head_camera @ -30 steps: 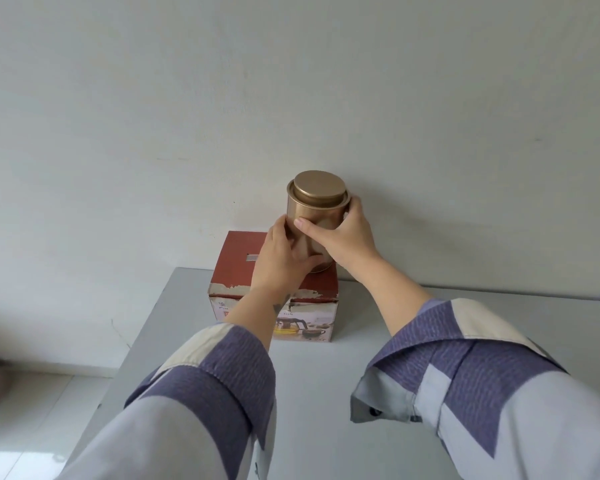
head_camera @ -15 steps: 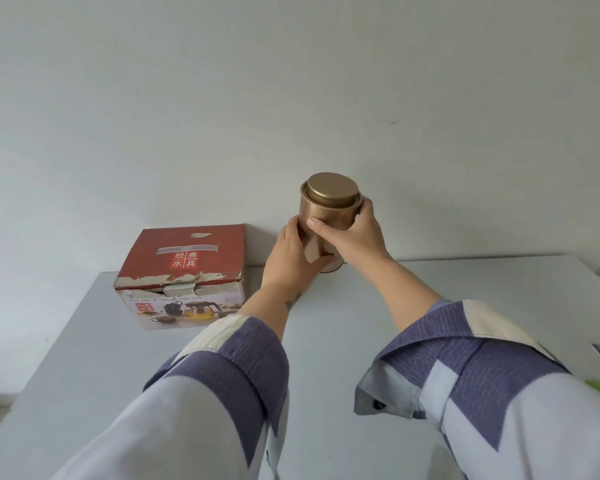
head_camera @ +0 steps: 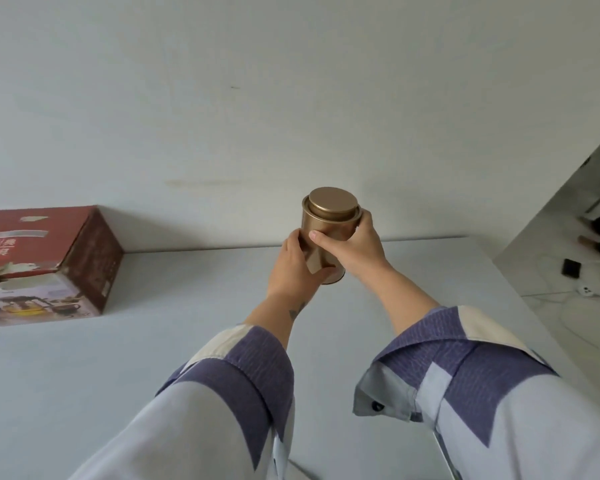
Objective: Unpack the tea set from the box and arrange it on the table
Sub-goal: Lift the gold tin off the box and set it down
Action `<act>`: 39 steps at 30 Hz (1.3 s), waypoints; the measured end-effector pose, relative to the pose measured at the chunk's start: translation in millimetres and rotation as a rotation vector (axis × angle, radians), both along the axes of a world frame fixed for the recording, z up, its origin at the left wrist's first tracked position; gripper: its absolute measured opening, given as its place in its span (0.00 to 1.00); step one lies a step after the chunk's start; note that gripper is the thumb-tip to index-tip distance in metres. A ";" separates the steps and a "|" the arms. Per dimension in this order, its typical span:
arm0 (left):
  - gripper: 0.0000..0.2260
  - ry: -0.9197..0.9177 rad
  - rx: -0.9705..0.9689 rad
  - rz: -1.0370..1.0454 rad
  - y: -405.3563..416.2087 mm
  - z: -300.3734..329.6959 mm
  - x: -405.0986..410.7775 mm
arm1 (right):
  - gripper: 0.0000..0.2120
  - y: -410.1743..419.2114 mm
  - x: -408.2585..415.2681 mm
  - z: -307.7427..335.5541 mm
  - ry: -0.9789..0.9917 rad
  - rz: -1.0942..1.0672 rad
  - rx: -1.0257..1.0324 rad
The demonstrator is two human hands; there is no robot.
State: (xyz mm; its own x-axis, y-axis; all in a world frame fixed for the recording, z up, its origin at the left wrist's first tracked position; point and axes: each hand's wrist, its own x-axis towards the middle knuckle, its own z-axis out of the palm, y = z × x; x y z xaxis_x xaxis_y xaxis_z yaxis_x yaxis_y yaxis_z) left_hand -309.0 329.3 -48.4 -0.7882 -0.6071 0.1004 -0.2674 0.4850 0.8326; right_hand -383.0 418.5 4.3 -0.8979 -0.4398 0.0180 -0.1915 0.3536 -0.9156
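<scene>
A gold metal tea tin [head_camera: 329, 226] with a round lid is held upright over the back of the grey table [head_camera: 174, 341], close to the wall. My left hand [head_camera: 297, 268] grips its lower left side and my right hand [head_camera: 355, 245] wraps its right side, thumb across the front. Whether the tin's base touches the table is hidden by my hands. The red tea set box [head_camera: 49, 265], shut, with pictures of teaware on its front, stands at the far left of the table, well apart from the tin.
A pale wall runs right behind the table. The table's right edge [head_camera: 534, 306] drops to a floor where white cables, a white plug [head_camera: 586, 291] and a small black item [head_camera: 570, 267] lie.
Both hands have carried the tin from above the box to the right along the wall. The box now sits far left in view.
</scene>
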 end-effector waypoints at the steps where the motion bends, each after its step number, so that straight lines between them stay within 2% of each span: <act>1: 0.36 -0.012 0.011 -0.009 10.9 -5.7 -11.5 | 0.42 10.9 -11.1 -5.4 -0.011 -0.011 0.010; 7: 0.35 -0.016 0.115 -0.068 69.2 -40.4 -72.5 | 0.40 69.8 -68.1 -35.5 -0.056 -0.079 0.082; 13: 0.34 0.001 0.152 -0.085 104.0 -65.4 -116.3 | 0.39 104.2 -107.2 -54.3 -0.083 -0.099 0.064; 27: 0.32 -0.020 0.124 -0.068 107.3 -75.2 -134.7 | 0.40 106.6 -123.9 -80.0 -0.102 -0.111 -0.020; 30: 0.33 -0.072 0.065 -0.108 103.8 -65.4 -131.3 | 0.44 108.1 -122.2 -77.6 -0.119 -0.105 -0.001; 34: 0.36 -0.183 -0.073 -0.128 90.2 -41.8 -118.1 | 0.56 115.7 -115.9 -62.0 -0.096 -0.124 0.085; 37: 0.36 -0.199 -0.156 -0.141 78.5 -19.9 -99.7 | 0.58 117.5 -103.1 -41.7 0.023 -0.146 0.186; 39: 0.34 -0.217 -0.226 -0.157 69.2 -4.2 -83.5 | 0.55 111.9 -90.8 -28.0 0.153 -0.146 0.348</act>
